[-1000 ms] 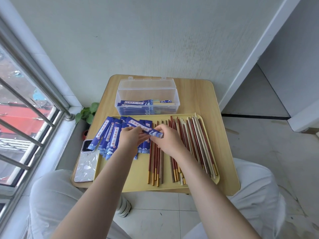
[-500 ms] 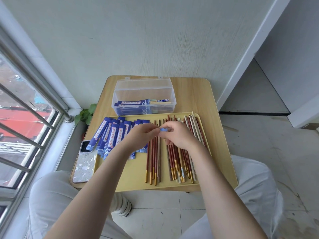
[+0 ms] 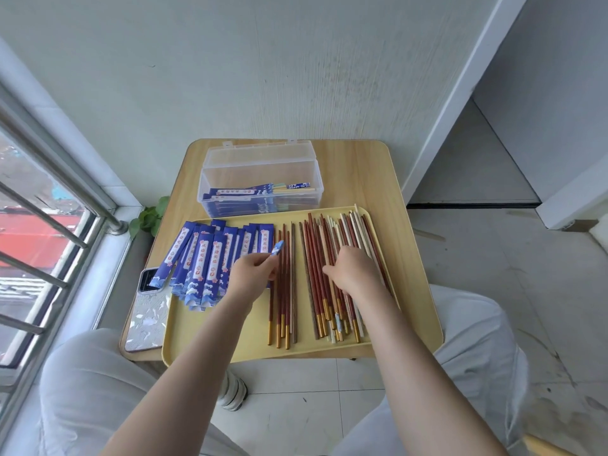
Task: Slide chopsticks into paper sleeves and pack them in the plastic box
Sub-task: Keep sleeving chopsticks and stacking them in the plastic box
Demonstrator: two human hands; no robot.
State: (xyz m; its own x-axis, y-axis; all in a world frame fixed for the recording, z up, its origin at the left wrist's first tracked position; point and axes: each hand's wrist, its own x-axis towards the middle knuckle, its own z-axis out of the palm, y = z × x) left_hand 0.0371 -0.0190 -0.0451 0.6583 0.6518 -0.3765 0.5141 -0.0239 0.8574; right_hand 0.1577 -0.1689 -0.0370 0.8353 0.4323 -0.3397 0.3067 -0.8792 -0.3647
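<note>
A yellow tray [image 3: 332, 350] lies on a small wooden table [image 3: 358, 172]. Several blue paper sleeves [image 3: 204, 258] are fanned out on its left side. My left hand [image 3: 251, 274] pinches one blue sleeve [image 3: 277, 247], whose tip sticks up past my fingers. Loose red, brown and cream chopsticks [image 3: 316, 278] lie across the tray's middle and right. My right hand [image 3: 353, 269] rests palm down on the right pile, fingers curled among the sticks. Behind the tray stands the clear plastic box [image 3: 263, 166], lid open, holding several sleeved pairs [image 3: 260, 192].
A phone [image 3: 148, 311] in a pale patterned case lies at the table's left front edge. A window with metal bars runs along the left. A small green plant [image 3: 148, 218] sits by the sill. The wall stands right behind the table; my knees frame the front.
My hands were together on one sleeve over the tray's middle. They have parted: the left keeps the sleeve, the right has moved right onto the chopstick pile.
</note>
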